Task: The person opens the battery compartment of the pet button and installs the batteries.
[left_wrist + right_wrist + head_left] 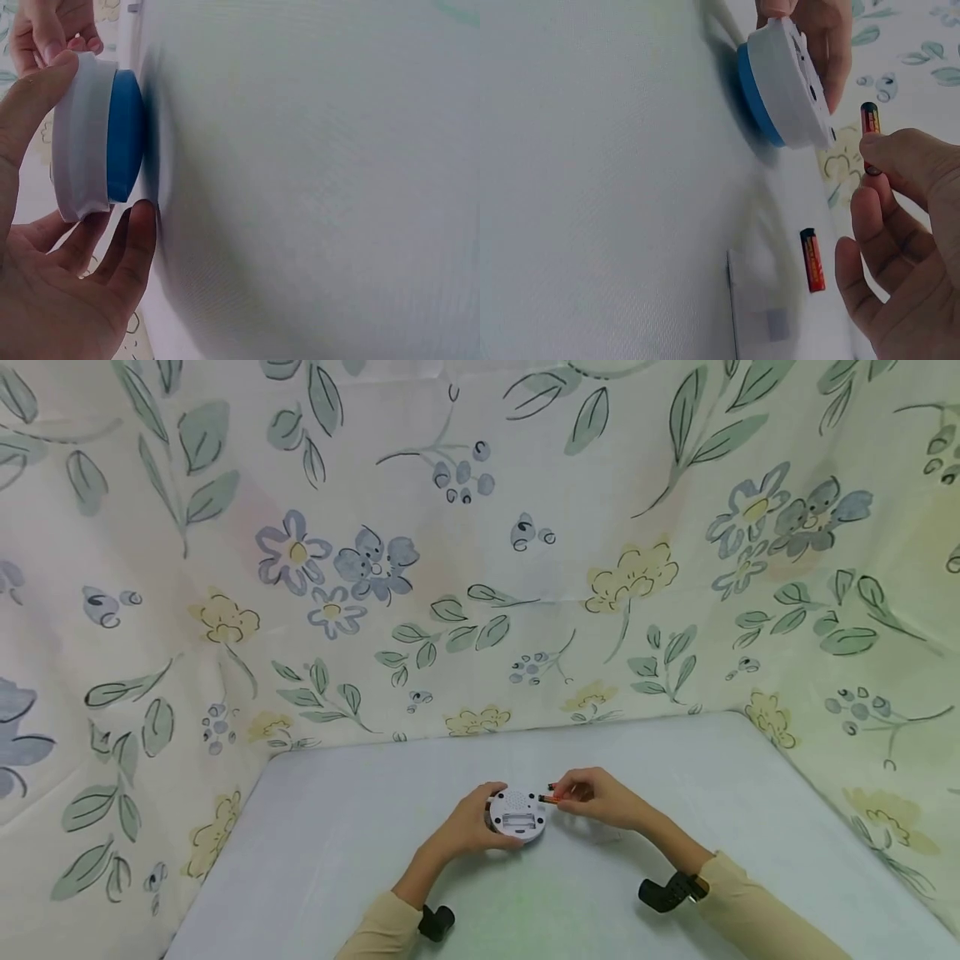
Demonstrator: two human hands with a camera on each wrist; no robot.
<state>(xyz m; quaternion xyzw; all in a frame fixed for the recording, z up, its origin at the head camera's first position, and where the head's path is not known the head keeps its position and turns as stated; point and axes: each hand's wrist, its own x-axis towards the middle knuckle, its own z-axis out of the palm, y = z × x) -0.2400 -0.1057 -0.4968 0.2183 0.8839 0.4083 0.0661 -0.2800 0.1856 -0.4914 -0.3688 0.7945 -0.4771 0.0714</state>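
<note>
My left hand (471, 821) grips a round white device (513, 806) by its edge, thumb on one side and fingers on the other. Its upturned face has small holes and an uncovered battery compartment (519, 821). A blue part (125, 139) forms the underside, close to the table; contact cannot be told. Beside the device, my right hand (600, 797) pinches a small red and black battery (870, 120) between thumb and fingers, its end apart from the device. A second similar battery (812, 259) lies on the table below the right hand.
A thin, pale flat piece (754, 315) with a grey square lies near the loose battery. The white table (360, 827) has a floral cloth (480, 568) hanging behind it and along both sides. Each wrist wears a black camera (667, 892).
</note>
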